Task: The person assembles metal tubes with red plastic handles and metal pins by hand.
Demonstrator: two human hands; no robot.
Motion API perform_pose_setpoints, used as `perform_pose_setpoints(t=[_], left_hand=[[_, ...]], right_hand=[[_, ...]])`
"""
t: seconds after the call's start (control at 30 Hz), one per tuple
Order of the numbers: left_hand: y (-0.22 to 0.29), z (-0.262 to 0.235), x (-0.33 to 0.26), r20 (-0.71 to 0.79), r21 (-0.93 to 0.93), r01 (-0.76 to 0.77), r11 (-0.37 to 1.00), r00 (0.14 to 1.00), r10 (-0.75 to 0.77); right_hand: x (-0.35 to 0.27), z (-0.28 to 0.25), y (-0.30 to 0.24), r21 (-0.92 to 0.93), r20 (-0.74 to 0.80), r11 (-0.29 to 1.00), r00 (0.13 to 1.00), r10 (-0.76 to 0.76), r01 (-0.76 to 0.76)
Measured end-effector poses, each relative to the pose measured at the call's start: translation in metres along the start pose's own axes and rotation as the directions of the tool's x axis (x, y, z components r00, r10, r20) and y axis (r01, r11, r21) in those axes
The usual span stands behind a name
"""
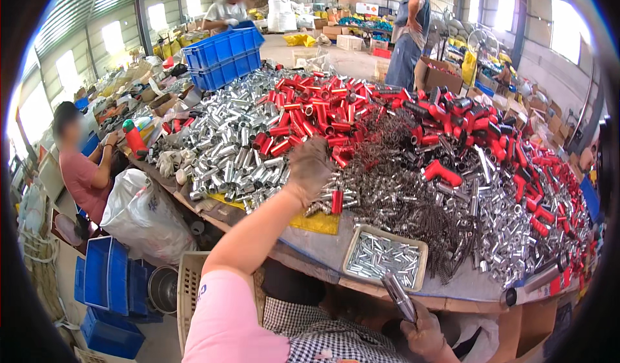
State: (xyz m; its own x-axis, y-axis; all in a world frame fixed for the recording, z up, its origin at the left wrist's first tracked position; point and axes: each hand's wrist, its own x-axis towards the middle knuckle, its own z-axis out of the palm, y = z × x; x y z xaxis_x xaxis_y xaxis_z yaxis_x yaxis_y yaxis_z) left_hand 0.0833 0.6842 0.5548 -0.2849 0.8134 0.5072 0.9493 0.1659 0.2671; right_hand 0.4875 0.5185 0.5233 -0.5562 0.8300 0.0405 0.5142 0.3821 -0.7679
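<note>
My left hand (310,167), in a dirty grey-brown glove, reaches forward over the pile where silver metal tubes (236,137) meet red tubes (303,114). Its fingers are smeared, so I cannot see whether they hold anything. A short red tube (337,201) stands just beside that wrist. Low in front of me, my right hand (425,332), gloved too, is closed around a silver metal cylinder (399,296) that points up and to the left. The cylinder's upper end is at the front edge of a shallow tray (351,267) of small silver pins.
Dark springs (394,143), red pistol-shaped parts (442,173) and small metal fittings cover the table's right side. Stacked blue crates (223,60) stand at the back left. A white sack (145,218) and blue bins (106,272) sit left. Several people are around the table.
</note>
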Motion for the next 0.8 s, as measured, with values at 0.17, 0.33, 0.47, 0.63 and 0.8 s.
perform_pose_setpoints(t=[0.17, 0.33, 0.47, 0.63, 0.8], left_hand=[[-0.11, 0.017, 0.096, -0.08, 0.18, 0.326, 0.928, 0.945, -0.316], [-0.104, 0.027, 0.118, 0.126, 0.335, 0.36, 0.871, 0.899, -0.42], [-0.114, 0.043, 0.114, -0.159, -0.006, 0.169, 0.986, 0.973, -0.168], [-0.024, -0.003, 0.052, 0.136, -0.97, 0.191, 0.149, 0.939, -0.317], [0.051, -0.026, -0.081, 0.409, -0.911, 0.413, -0.011, 0.905, 0.116]], right_hand=[[-0.001, 0.001, 0.004, -0.072, 0.068, 0.994, 0.994, 0.085, -0.08], [0.004, 0.004, 0.003, 0.053, 0.066, 0.986, 0.986, 0.156, -0.159], [0.006, 0.011, 0.004, 0.169, -0.011, 0.985, 0.999, 0.032, -0.03], [0.017, 0.004, 0.009, 0.218, 0.066, 0.966, 0.99, 0.125, -0.137], [0.025, 0.014, 0.008, 0.618, 0.194, 0.758, 0.975, 0.11, -0.209]])
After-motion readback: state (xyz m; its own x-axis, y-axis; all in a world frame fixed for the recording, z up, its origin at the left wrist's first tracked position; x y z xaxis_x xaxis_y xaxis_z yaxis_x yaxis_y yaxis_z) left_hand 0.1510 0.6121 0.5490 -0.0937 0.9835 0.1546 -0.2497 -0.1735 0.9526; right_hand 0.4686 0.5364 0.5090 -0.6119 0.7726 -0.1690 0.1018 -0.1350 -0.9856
